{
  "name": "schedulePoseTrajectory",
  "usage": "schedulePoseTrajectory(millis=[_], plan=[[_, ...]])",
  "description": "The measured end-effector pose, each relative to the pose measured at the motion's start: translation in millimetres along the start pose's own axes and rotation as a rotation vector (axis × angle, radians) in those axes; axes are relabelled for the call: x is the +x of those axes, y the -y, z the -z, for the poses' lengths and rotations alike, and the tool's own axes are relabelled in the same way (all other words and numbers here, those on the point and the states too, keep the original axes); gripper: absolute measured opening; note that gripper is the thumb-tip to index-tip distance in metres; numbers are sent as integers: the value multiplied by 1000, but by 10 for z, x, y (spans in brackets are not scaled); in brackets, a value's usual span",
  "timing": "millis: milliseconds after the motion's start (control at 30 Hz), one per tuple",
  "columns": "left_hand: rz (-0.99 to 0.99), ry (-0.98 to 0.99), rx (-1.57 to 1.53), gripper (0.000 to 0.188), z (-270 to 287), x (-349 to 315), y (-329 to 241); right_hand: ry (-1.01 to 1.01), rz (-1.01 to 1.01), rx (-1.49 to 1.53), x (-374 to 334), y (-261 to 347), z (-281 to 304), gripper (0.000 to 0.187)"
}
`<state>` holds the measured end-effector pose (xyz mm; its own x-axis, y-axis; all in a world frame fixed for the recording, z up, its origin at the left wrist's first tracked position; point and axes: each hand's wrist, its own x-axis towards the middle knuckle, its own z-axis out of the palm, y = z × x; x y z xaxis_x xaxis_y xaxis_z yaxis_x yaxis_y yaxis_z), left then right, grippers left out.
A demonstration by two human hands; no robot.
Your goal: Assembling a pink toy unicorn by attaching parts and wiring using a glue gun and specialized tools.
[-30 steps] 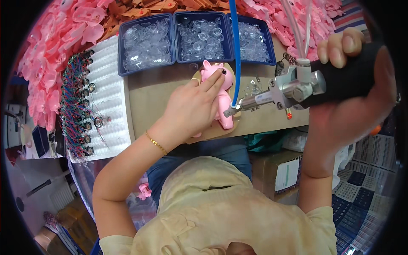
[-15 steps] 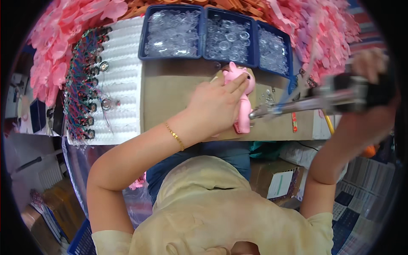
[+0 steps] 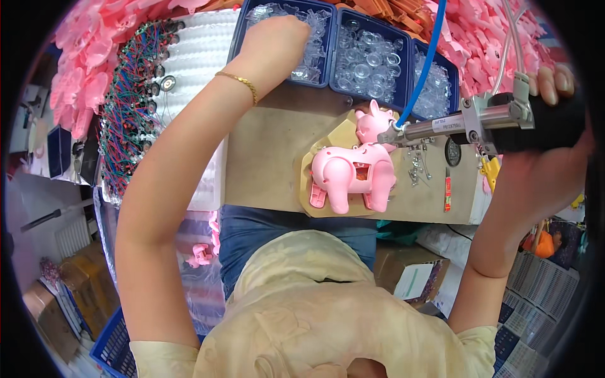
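My right hand is wrapped around the black body of a powered screwdriver with a metal cylinder alongside it. Its tip points left and reaches the neck of a pink plastic toy animal; whether it touches cannot be made out. The toy lies on its side in a tan holder, with a square opening in its body. At the upper left, my left hand is over a blue bin of clear plastic parts. Its fingers are curled and their tips hidden, so anything in them does not show.
Two more blue bins hold clear parts. Small metal pieces lie right of the toy, near a red strip. Wired parts lie on a white ridged tray. Pink parts heap behind; a blue hose hangs above.
My left hand has left the toy and moved up and left to the bin. The toy now lies on its side in the holder. The screwdriver has swung up, its tip nearer the toy's neck.
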<state>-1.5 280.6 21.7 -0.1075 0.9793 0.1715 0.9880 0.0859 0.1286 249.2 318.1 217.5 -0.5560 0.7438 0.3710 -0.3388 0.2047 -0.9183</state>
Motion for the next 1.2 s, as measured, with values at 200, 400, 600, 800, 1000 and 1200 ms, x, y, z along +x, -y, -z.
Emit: schedulePoseTrajectory(millis=[200, 400, 600, 800, 1000, 1200], plan=[[-74, -210, -338, 20, 142, -61, -20, -106, -202, 229, -141, -248, 141, 15], [-143, -400, -451, 18, 37, 27, 22, -30, -101, -32, -79, -386, 46, 14], [-46, -451, -431, 19, 121, -76, 13, -239, 299, -1325, -238, -223, 99, 43], [151, -445, -661, 17, 385, -575, -35, -133, 252, -945, -194, -365, -262, 36], [285, 14, -1126, 21, 505, -1647, -388, -31, 184, -569, -328, -412, -605, 31], [-282, -20, -830, 57, 153, -2128, -946, 73, 100, -206, -251, -418, -593, 26]])
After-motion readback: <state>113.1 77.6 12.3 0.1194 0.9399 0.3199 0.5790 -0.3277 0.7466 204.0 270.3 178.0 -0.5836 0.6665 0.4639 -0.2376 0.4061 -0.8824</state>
